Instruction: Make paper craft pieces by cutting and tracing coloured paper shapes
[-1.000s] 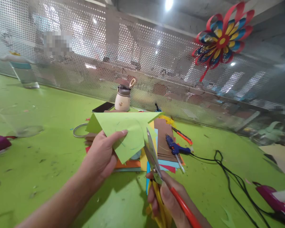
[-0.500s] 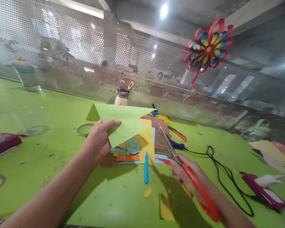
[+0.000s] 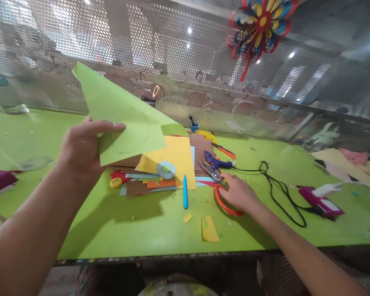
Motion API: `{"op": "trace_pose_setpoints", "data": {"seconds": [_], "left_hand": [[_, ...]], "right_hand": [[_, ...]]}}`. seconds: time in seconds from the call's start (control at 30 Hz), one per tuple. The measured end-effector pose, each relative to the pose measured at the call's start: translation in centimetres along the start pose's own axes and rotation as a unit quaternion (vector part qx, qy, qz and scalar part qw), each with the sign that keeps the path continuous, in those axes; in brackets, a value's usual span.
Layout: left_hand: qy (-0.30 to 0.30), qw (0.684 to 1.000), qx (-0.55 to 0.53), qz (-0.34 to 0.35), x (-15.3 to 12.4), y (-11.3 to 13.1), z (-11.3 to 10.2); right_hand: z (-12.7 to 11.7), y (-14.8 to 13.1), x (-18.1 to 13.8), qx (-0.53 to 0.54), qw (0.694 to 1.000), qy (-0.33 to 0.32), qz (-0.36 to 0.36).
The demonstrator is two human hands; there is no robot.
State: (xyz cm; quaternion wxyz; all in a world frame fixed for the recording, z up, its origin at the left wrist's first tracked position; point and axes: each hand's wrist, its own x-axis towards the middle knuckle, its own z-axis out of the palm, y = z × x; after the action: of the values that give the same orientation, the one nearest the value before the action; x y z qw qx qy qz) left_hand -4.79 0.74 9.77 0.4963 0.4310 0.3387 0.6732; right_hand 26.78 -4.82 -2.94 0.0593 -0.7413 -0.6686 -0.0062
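Observation:
My left hand (image 3: 82, 144) is closed on a sheet of light green paper (image 3: 126, 119), thumb on top, held up above the table. A faint drawn curve shows on the sheet. My right hand (image 3: 239, 191) is closed on scissors with red handles (image 3: 225, 203), low over the table, blades toward the paper pile. Just beyond the blades lies a blue glue gun (image 3: 216, 161). Between my hands are a yellow sheet (image 3: 181, 154), a light blue paper ring (image 3: 166, 169) and a blue marker (image 3: 185, 193).
Brown sheets (image 3: 200, 144) and coloured scraps are stacked mid-table. A black cord (image 3: 276, 185) runs right to a purple power strip (image 3: 320, 201). Yellow scraps (image 3: 209, 229) lie near the front edge. A perforated metal screen (image 3: 172, 53) stands behind, with a paper flower (image 3: 263, 22) hanging.
My left hand has lifted the green sheet up and left, tilting it. My right hand has lowered the scissors toward the table beside the glue gun. The view has tipped downward.

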Motion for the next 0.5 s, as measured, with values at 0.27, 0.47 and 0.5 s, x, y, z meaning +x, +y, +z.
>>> {"op": "trace_pose_setpoints", "data": {"seconds": [0.27,0.47,0.5], "left_hand": [[0.021,0.999,-0.035,-0.020,0.4,-1.2,0.0],[0.051,0.997,-0.041,-0.042,-0.2,-0.5,-0.8],[0.048,0.997,-0.040,-0.053,-0.2,-0.5,-1.1]], "right_hand": [[-2.8,-3.9,-1.2,-0.106,0.975,0.045,-0.190],[-1.3,-8.7,1.9,-0.109,0.888,0.016,-0.446],[-1.0,-8.9,2.4,-0.106,0.878,0.019,-0.466]]}}
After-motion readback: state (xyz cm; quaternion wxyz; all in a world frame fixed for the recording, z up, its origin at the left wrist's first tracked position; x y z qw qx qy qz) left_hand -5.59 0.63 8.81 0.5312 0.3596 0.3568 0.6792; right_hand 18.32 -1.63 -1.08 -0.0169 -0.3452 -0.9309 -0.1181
